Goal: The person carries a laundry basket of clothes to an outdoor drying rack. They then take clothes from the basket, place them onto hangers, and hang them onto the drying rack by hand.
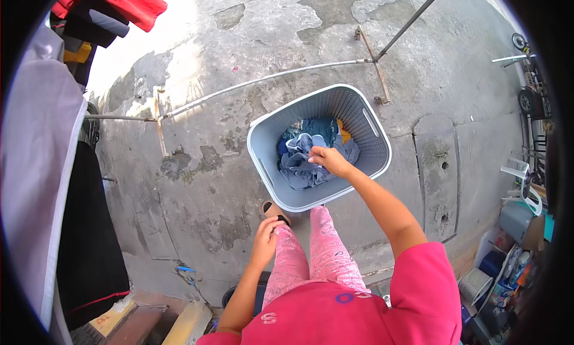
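Observation:
A light grey-blue laundry basket (263,156) stands on the ground just in front of my feet, with clothes piled in its bottom. My right hand (330,160) reaches over the near rim, fingers closed on a grey-blue garment (299,162) with pale edging. Beneath and behind that garment lie a dark teal patterned cloth (323,128) and a bit of yellow cloth (343,131). My left hand (265,240) rests against my pink patterned trousers (288,255) near the knee, its fingers loosely bent, with nothing seen in it.
A metal rack's base bar (269,75) crosses the concrete floor beyond the basket. At left hang a lilac cloth (45,124), a black garment (92,225) and red clothing (134,4). Along the right edge are a white plastic chair (526,186) and assorted clutter.

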